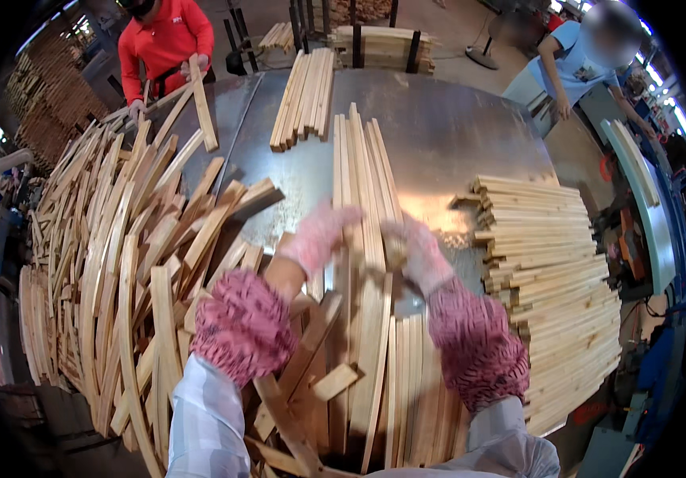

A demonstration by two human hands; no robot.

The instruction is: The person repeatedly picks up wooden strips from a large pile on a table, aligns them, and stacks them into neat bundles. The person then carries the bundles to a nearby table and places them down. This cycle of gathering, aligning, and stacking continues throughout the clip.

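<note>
Several pale wooden strips (360, 183) lie lengthwise in front of me, slightly fanned at their far ends. My left hand (319, 237), in a pinkish-white glove, closes on their left edge. On their right edge is my right hand (421, 253), gloved alike, with its fingers curled in against the wood. Motion blurs both sets of fingers a little. Beneath and nearer to me, more long strips (371, 350) run toward my body. A short wooden offcut (337, 382) rests across pieces there.
A large jumbled heap of strips (120, 279) covers the left side. A neat stack (550, 295) lies at the right, and a small bundle (305, 99) on the metal table (439, 119). A person in red (166, 48) handles strips at far left; another in light blue (578, 64) stands far right.
</note>
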